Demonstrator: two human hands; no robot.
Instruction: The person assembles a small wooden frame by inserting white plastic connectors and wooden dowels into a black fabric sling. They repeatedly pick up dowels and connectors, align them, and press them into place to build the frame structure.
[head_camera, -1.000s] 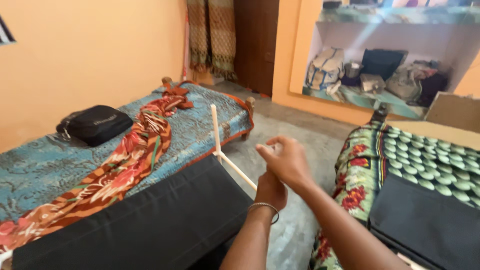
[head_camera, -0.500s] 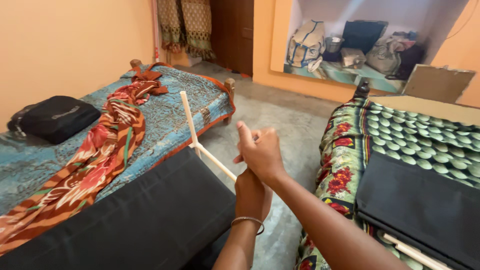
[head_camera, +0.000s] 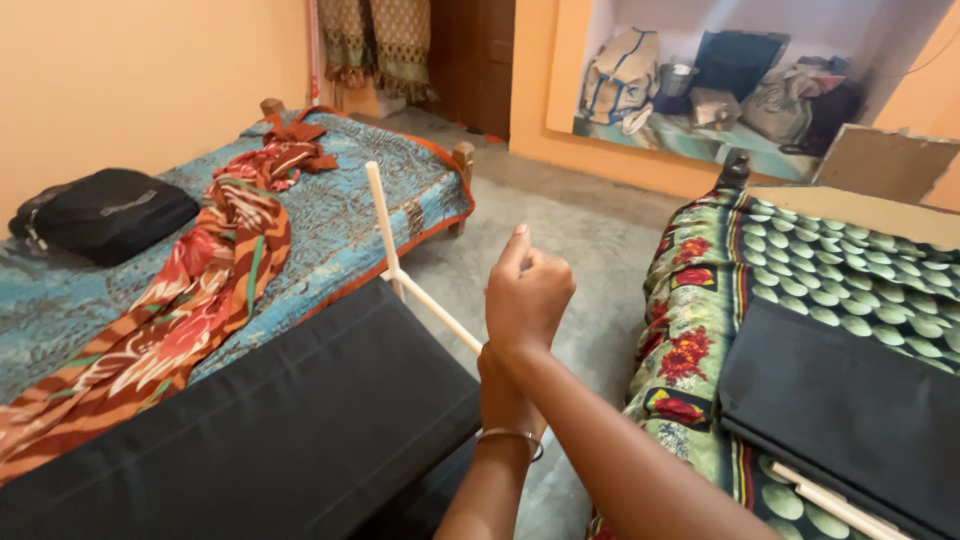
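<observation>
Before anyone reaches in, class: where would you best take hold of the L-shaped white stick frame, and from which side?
Grip the white stick frame on its upright arm, above the corner joint, coming from the left. That arm stands free and bare, while the right hand and left hand crowd the lower arm's near end.

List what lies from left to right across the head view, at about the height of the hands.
Black bag → red patterned cloth → white sticks → right hand → floral bedcover → black fabric.

Soft, even indoor light; sharp picture, faint shadows
</observation>
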